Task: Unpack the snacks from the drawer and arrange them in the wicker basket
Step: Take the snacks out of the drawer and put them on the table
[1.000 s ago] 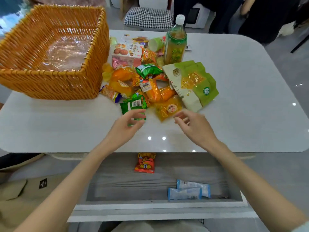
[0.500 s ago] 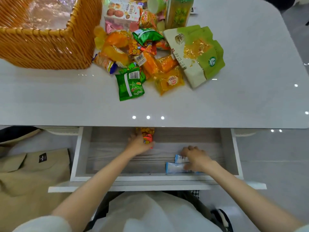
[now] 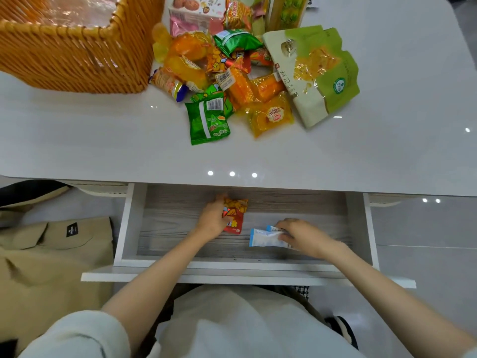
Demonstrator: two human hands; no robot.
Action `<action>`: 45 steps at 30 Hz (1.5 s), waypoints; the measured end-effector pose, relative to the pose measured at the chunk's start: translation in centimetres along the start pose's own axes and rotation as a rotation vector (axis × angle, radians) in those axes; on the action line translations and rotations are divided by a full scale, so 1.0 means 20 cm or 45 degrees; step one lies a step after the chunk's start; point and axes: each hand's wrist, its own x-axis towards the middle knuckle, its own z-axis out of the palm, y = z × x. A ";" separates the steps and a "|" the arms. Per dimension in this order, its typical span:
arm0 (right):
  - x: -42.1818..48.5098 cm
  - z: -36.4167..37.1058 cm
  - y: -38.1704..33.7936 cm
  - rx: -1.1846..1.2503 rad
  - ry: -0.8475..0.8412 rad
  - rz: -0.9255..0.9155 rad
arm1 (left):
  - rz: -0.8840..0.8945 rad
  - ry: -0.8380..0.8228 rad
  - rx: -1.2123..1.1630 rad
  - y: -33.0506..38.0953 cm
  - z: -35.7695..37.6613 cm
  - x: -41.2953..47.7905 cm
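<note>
The white drawer (image 3: 165, 223) stands pulled out under the table edge. Inside it my left hand (image 3: 213, 220) grips a red and orange snack packet (image 3: 236, 214). My right hand (image 3: 300, 235) has its fingers curled over two pale blue packets (image 3: 263, 237) lying on the drawer floor. The wicker basket (image 3: 77, 55) stands at the table's far left, lined with clear plastic. A heap of snack packets (image 3: 232, 73) lies on the white table (image 3: 103, 140) to the right of the basket, with a green packet (image 3: 209, 120) nearest me.
A large green and cream pouch (image 3: 317, 71) lies at the right of the heap, with a drink bottle (image 3: 284, 11) and a biscuit box (image 3: 196, 6) behind. A tan bag (image 3: 46, 259) sits on the floor to my left. My lap is below the drawer front.
Both hands left the table top and went down into the drawer. My left hand took hold of the red packet and drew it toward me; my right hand closed on the blue packets.
</note>
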 end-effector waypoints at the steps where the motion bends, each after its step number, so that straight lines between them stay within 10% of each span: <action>1: -0.04 -0.03 -0.03 0.039 0.058 -0.054 | 0.033 -0.042 -0.048 -0.02 -0.03 -0.04; 7: -0.27 -0.33 -0.20 0.484 0.468 -0.289 | 0.276 -0.134 -0.415 0.01 -0.30 -0.36; 14: -0.09 -0.73 -0.22 0.212 0.957 -0.203 | 0.350 0.167 -0.793 0.29 -0.76 -0.35; 20: 0.20 -0.79 -0.16 0.081 1.133 0.047 | 0.380 0.517 -0.693 0.52 -0.71 -0.04; 23: 0.19 -0.67 -0.19 -0.030 1.297 0.033 | 0.492 0.747 -0.133 0.48 -0.61 -0.03; 30: 0.21 -0.46 -0.09 -0.275 1.015 0.088 | 0.571 0.598 0.611 0.34 -0.45 0.04; 45: 0.44 -0.83 -0.10 -0.158 0.854 0.238 | 0.348 0.427 0.715 0.58 -0.72 0.33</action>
